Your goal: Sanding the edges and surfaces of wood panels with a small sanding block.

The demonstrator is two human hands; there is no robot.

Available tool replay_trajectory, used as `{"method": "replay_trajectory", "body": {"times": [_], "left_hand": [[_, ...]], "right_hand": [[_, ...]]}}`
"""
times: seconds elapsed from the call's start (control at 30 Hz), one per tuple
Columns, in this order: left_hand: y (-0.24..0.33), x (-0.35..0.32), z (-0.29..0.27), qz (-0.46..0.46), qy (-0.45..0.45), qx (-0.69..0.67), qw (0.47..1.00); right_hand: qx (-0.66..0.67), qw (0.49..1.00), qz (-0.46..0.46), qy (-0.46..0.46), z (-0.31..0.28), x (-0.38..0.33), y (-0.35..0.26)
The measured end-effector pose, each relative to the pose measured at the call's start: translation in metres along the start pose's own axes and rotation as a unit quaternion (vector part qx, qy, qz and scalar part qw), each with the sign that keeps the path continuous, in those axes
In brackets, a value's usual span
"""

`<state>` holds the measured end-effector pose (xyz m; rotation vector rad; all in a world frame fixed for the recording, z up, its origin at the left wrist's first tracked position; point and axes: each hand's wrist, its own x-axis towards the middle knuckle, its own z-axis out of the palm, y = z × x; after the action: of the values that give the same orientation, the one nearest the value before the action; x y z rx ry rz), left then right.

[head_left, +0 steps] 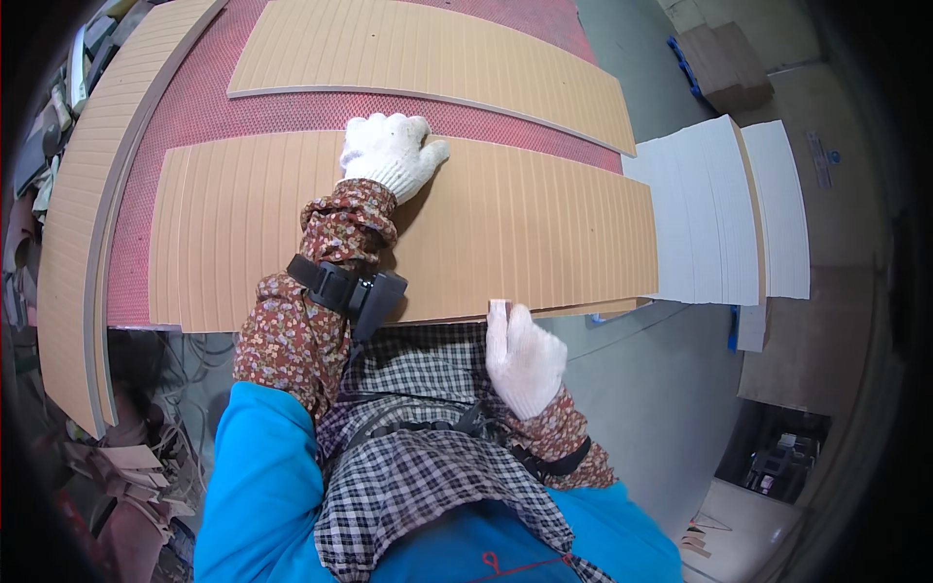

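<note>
A tan board with parallel grooves [525,223] lies across the table in front of me. My left hand [389,155], in a white knitted glove, rests at its far edge with the fingers curled over the edge and the thumb out to the right. In a matching glove, my right hand [526,363] is closed at the near edge of the board. A small brownish, flat-ended piece [500,307] pokes up from its fingers against that edge. Most of the piece is hidden in the glove, so its kind does not show.
Another grooved board [428,49] lies farther back on the red textured tabletop [131,233]. Long curved-looking panels [83,223] stand along the left side. White stacked panels [700,214] are to the right. Brown stacked sheets [724,68] sit on a blue pallet at the far right.
</note>
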<state>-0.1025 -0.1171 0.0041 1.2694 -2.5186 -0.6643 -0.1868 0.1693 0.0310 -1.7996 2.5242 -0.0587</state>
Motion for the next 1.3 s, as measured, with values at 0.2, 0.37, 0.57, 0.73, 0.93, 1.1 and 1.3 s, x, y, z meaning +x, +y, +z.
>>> {"method": "replay_trajectory", "body": {"times": [0.2, 0.37, 0.57, 0.73, 0.93, 1.1, 1.3], "left_hand": [[-0.004, -0.003, -0.002, -0.002, 0.022, 0.024, 0.999], [0.002, 0.0, 0.002, 0.011, 0.01, 0.008, 1.0], [-0.005, -0.005, 0.005, 0.025, 0.051, 0.007, 0.998], [-0.004, -0.002, 0.007, 0.031, 0.038, -0.002, 0.999], [-0.005, 0.0, 0.004, 0.025, 0.038, 0.013, 0.999], [-0.002, 0.002, 0.002, 0.005, -0.002, -0.006, 1.0], [-0.002, 0.001, 0.0, 0.01, -0.006, 0.001, 1.0]], "right_hand": [[-0.047, 0.989, -0.112, 0.087, 0.005, 0.097, 0.009], [0.029, 0.999, 0.029, 0.009, 0.004, 0.195, 0.013], [-0.02, 0.999, -0.009, -0.034, 0.005, 0.251, 0.015], [-0.082, 0.996, -0.039, -0.017, 0.014, 0.209, 0.018], [0.05, 0.995, -0.008, 0.089, 0.007, 0.091, 0.002], [0.027, 0.996, 0.013, 0.085, 0.012, 0.012, -0.003], [0.096, 0.991, 0.059, 0.077, 0.009, -0.013, -0.009]]}}
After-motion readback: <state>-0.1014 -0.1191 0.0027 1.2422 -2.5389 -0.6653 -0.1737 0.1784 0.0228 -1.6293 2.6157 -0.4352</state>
